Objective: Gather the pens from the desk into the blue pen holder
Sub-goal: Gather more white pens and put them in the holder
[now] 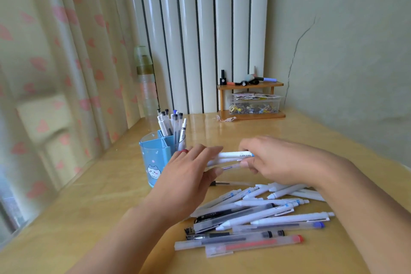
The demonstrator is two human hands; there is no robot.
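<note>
Mid-frame, right hand (271, 159) pinching a small bundle of white pens (233, 156), left hand (189, 173) flat-fingered steadying their ends, just right of the blue pen holder (153, 158). Could spill over the surface (89, 207) if loosely squared; many pens (255, 218) lying lower right.

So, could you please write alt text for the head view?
Both hands, left hand and right hand, hold a few white pens between them beside a blue pen holder already holding pens; many loose pens lie on the wooden desk.
</note>
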